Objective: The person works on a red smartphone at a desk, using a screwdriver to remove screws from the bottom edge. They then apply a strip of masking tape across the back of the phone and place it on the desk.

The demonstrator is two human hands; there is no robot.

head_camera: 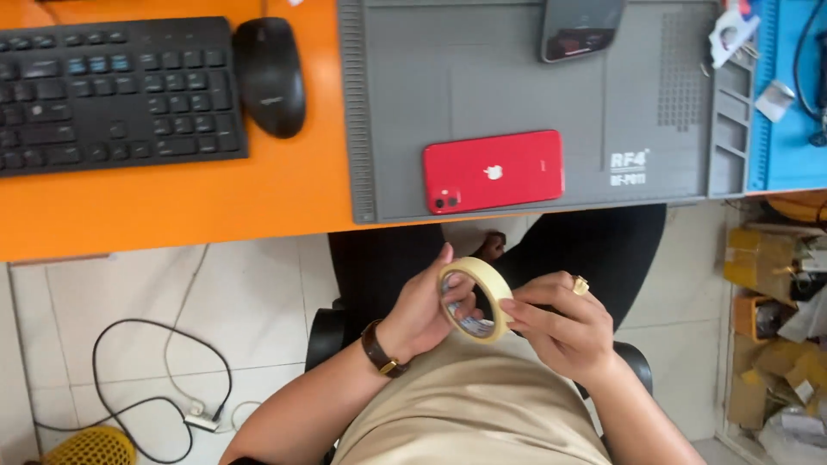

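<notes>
Orange desk (pixel 172 207), grey mat (pixel 482 95), white tiled floor (pixel 250 301), both hands (pixel 508 319) gripping tape roll (pixel 476 297)

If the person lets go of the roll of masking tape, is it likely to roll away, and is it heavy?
The tape roll is a thin ring with a wide open core, so it is probably light. Its round edge suggests it could roll if dropped on the tiled floor. The left hand and right hand pinch it easily, so it seems fairly stiff.

Both forearms drawn in over the lap, wrists bent inward. Left hand (pixel 422 310) curled, fingers hooked through and thumb up, gripping. Right hand (pixel 564 331) just beside it, thumb and fingertips (pixel 508 307) pinched together, knuckles upward.
</notes>
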